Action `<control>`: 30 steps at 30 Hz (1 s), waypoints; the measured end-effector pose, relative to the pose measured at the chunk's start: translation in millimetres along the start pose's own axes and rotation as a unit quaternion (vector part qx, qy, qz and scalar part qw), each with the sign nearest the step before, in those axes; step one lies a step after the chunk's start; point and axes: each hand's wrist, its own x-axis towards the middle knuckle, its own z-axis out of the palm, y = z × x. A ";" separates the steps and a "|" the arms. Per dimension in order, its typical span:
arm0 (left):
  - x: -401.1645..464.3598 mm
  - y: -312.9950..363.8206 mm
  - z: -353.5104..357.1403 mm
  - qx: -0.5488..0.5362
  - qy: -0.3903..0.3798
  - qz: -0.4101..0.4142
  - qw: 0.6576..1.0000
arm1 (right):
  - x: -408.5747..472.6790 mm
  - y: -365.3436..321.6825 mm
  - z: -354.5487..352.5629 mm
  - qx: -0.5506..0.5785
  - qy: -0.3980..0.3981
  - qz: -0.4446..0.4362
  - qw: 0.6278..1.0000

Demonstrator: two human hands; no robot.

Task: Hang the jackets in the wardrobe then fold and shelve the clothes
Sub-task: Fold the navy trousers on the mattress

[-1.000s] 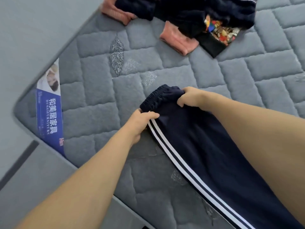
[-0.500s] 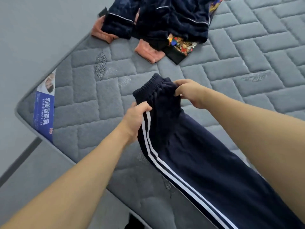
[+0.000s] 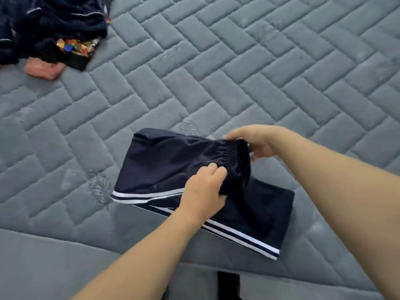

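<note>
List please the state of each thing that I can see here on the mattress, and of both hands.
Navy track trousers with white side stripes: folded over, waistband end held up.
Left hand: grips the waistband's near edge.
Right hand: pinches the waistband's far edge.
Pile of dark navy clothes: crumpled, unfolded.
Pink ribbed cuff: sticks out from under the pile.
Grey quilted mattress: bare.

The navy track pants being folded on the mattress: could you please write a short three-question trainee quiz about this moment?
1. True or false: both hands grip the navy track pants at the elastic waistband.
2. Which hand holds the waistband's far end? A) left hand B) right hand
3. Fill in: the pile of dark clothes lies at the far ____ of the grey quilted mattress.

Key: 1 true; 2 B; 3 left.
</note>
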 end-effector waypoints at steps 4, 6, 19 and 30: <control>-19.2 67.3 69.8 0.097 -0.120 0.099 0.983 | -14.3 123.9 -12.9 0.061 0.039 0.025 0.997; -32.6 82.7 103.8 0.137 -0.166 0.117 0.970 | -15.8 171.4 -5.5 0.065 0.067 0.032 0.995; -17.3 31.1 75.9 0.075 -0.213 0.079 0.971 | 5.0 187.0 29.5 -0.196 0.236 0.012 0.952; -24.6 -201.6 -24.5 -0.205 -0.090 -0.497 0.838 | 90.1 -10.5 118.9 -0.297 0.178 -0.128 0.930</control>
